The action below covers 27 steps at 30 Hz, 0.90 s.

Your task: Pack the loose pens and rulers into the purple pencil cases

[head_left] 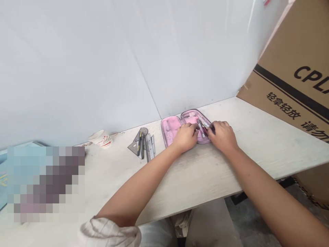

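Note:
An open pink pencil case (168,128) with a purple rim lies on the pale wooden desk (257,144), its two halves side by side. My left hand (185,137) rests over the middle of the case, with its fingers reaching the right half. My right hand (222,135) is just beyond that half, its fingertips at the ends of several pens (202,127) lying there. Both hands are curled over these pens, and I cannot tell whether either one grips them. The hands hide part of the case.
A set square (135,147), a protractor (142,133) and metal rulers (150,147) lie left of the case. Farther left stands a paper cup (100,139) on its side. A large cardboard box (290,75) rises at the right, and a white wall backs the desk.

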Each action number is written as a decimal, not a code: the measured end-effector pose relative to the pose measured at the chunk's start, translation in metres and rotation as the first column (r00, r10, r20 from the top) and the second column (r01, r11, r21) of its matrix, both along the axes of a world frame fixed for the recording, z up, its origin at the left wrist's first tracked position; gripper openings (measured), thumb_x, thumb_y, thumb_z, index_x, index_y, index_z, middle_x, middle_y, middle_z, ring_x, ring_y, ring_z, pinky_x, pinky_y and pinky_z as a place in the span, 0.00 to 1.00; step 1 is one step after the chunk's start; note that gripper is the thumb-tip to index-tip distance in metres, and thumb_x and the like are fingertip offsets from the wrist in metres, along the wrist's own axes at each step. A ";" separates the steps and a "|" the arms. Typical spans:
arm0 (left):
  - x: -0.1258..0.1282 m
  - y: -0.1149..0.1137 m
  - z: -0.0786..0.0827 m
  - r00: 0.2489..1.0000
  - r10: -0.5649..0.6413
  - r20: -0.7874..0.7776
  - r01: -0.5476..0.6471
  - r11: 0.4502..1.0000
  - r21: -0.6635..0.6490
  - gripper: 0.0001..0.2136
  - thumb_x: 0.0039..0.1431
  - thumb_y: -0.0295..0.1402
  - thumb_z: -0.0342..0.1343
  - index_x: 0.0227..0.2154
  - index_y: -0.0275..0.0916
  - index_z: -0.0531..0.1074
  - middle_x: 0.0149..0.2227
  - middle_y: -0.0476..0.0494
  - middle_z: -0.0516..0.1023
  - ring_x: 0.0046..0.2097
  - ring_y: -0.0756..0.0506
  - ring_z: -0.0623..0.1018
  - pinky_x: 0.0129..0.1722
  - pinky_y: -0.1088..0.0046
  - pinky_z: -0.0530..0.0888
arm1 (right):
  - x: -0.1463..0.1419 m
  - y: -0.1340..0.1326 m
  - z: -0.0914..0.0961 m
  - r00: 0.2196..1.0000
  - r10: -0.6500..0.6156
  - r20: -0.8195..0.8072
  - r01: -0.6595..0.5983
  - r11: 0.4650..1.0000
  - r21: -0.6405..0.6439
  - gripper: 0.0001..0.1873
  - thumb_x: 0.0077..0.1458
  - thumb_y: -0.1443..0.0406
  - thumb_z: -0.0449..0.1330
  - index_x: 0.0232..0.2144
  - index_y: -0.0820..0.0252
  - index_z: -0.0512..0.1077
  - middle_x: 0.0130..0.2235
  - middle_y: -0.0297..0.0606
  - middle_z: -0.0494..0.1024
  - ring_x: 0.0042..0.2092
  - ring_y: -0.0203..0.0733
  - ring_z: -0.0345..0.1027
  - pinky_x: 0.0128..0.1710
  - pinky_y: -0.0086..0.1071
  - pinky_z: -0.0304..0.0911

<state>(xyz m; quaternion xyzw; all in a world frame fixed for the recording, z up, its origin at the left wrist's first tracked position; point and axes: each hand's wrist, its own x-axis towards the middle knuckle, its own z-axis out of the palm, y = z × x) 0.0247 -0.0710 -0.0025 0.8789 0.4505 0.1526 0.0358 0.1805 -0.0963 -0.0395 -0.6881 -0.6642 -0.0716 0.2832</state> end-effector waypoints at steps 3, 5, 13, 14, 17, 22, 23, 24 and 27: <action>-0.032 -0.014 0.008 0.999 0.031 -0.011 -0.031 0.999 0.030 0.15 0.60 0.34 0.41 0.45 0.40 0.69 0.44 0.41 0.72 0.48 0.43 0.70 0.49 0.65 0.65 | 0.002 -0.003 -0.005 1.000 0.008 0.017 -0.008 1.000 0.013 0.14 0.56 0.61 0.46 0.32 0.62 0.69 0.35 0.46 0.74 0.41 0.49 0.62 0.38 0.36 0.54; -0.063 -0.021 0.013 0.996 0.089 -0.018 -0.089 0.996 0.031 0.15 0.60 0.34 0.41 0.44 0.40 0.70 0.45 0.42 0.72 0.48 0.43 0.69 0.50 0.64 0.65 | 0.005 -0.004 -0.010 1.000 0.006 0.030 -0.007 1.000 0.023 0.15 0.56 0.60 0.46 0.32 0.62 0.69 0.34 0.46 0.75 0.40 0.49 0.62 0.38 0.37 0.55; -0.210 -0.044 0.018 0.931 0.364 0.000 -0.364 0.931 -0.004 0.15 0.58 0.34 0.42 0.42 0.41 0.71 0.42 0.43 0.73 0.47 0.43 0.70 0.50 0.65 0.65 | -0.022 -0.007 0.001 0.991 0.101 0.086 -0.109 0.990 0.090 0.13 0.54 0.62 0.47 0.33 0.61 0.69 0.34 0.45 0.74 0.39 0.49 0.62 0.40 0.38 0.56; -0.223 -0.048 0.016 0.925 0.381 0.005 -0.380 0.925 -0.005 0.14 0.58 0.34 0.42 0.42 0.41 0.71 0.42 0.43 0.73 0.47 0.43 0.70 0.50 0.65 0.65 | -0.037 -0.008 0.007 0.985 0.147 0.094 -0.155 0.984 0.092 0.13 0.54 0.62 0.47 0.33 0.61 0.69 0.35 0.45 0.74 0.40 0.49 0.62 0.41 0.37 0.56; -0.244 -0.059 0.008 0.922 0.387 0.023 -0.387 0.922 -0.012 0.15 0.58 0.34 0.42 0.43 0.40 0.70 0.44 0.42 0.73 0.48 0.43 0.70 0.50 0.66 0.65 | -0.092 -0.013 0.023 0.941 0.306 0.144 -0.315 0.948 0.051 0.12 0.54 0.64 0.47 0.33 0.62 0.69 0.37 0.44 0.73 0.43 0.47 0.62 0.45 0.36 0.55; -0.245 -0.079 -0.010 0.945 0.327 0.006 -0.327 0.945 0.008 0.17 0.59 0.33 0.42 0.49 0.41 0.65 0.49 0.42 0.69 0.50 0.42 0.67 0.50 0.64 0.65 | -0.183 -0.017 0.035 0.843 0.479 0.244 -0.467 0.878 -0.108 0.15 0.56 0.63 0.46 0.36 0.63 0.70 0.40 0.46 0.71 0.46 0.47 0.61 0.46 0.35 0.54; -0.244 -0.082 -0.013 0.951 0.310 -0.003 -0.310 0.951 0.017 0.17 0.59 0.33 0.42 0.51 0.42 0.63 0.51 0.42 0.67 0.51 0.42 0.66 0.50 0.63 0.64 | -0.196 -0.017 0.035 0.835 0.485 0.260 -0.466 0.874 -0.136 0.15 0.56 0.63 0.46 0.37 0.64 0.70 0.40 0.46 0.71 0.46 0.47 0.60 0.46 0.35 0.54; -0.243 -0.085 -0.016 0.957 0.291 -0.010 -0.290 0.957 0.025 0.18 0.59 0.33 0.43 0.52 0.44 0.62 0.52 0.42 0.66 0.52 0.41 0.65 0.50 0.62 0.64 | -0.208 -0.016 0.034 0.833 0.481 0.273 -0.453 0.877 -0.162 0.16 0.56 0.63 0.46 0.37 0.64 0.70 0.41 0.47 0.71 0.47 0.48 0.60 0.45 0.36 0.55; -0.242 -0.091 -0.023 0.972 0.233 -0.009 -0.232 0.972 0.035 0.18 0.59 0.32 0.43 0.52 0.44 0.61 0.53 0.42 0.65 0.53 0.41 0.64 0.51 0.60 0.63 | -0.235 -0.012 0.031 0.850 0.428 0.308 -0.364 0.898 -0.246 0.19 0.54 0.59 0.48 0.39 0.66 0.71 0.43 0.51 0.70 0.49 0.51 0.59 0.44 0.37 0.56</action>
